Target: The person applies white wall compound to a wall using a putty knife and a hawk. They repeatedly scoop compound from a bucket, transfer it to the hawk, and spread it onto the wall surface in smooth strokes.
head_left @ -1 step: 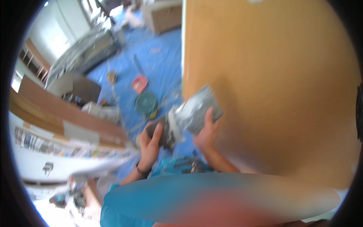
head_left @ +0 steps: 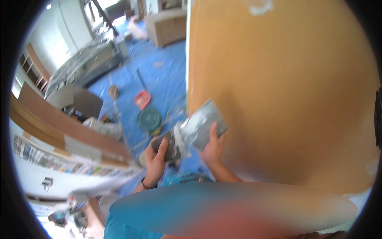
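My left hand (head_left: 155,162) is closed round a dark, flat putty blade (head_left: 170,147), thumb on its upper face. White paste clings to the blade's right edge. My right hand (head_left: 213,150) grips a wider grey putty blade (head_left: 197,124), with the thumb pressed on its face and white paste smeared over it. The two blades meet or nearly meet at a ridge of paste (head_left: 178,136); blur hides whether they touch. Both are held in front of my body, just left of a broad orange-tan wall (head_left: 278,87). My fingers behind the blades are hidden.
Blue sheeting (head_left: 167,63) covers the floor. On it lie a green round bucket or lid (head_left: 149,120), a pink dustpan-like thing (head_left: 142,99) and a tan roll (head_left: 113,92). A plastic-covered bulky object (head_left: 85,59) stands far left; a brown ledge (head_left: 79,131) runs along the left.
The view has shifted slightly, so the wall edge and floor things sit a little further left and lower. Both hands keep hold of their blades, almost unmoved relative to each other.
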A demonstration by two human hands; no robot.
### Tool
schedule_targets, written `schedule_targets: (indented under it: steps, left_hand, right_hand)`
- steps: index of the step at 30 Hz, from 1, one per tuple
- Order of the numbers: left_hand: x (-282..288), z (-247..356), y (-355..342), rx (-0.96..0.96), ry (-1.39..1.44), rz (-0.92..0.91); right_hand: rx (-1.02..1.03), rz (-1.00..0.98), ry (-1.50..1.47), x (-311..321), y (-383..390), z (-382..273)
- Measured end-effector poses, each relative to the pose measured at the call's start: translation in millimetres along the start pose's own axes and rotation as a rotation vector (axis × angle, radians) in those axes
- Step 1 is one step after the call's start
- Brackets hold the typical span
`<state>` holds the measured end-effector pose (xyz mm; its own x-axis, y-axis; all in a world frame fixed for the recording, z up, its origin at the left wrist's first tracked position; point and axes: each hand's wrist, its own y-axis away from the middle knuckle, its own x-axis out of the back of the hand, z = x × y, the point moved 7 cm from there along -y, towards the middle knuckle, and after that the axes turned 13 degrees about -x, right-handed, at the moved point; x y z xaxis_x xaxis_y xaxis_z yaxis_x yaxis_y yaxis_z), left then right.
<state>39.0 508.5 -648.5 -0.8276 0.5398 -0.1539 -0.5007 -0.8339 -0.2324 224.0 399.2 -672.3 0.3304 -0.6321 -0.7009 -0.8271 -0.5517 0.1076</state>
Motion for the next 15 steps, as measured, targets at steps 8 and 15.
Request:
schedule_targets:
  steps: [8, 15]
  left_hand:
    - [-5, -18, -23, 0.043, 0.183, 0.072]
    - [-10, 52, -28, -0.615, -0.115, -0.235]
  right_hand:
    - [-0.135, -0.259, 0.695, 3, 25, 20]
    - [-0.418, -0.077, 0.089, 17, 32, 14]
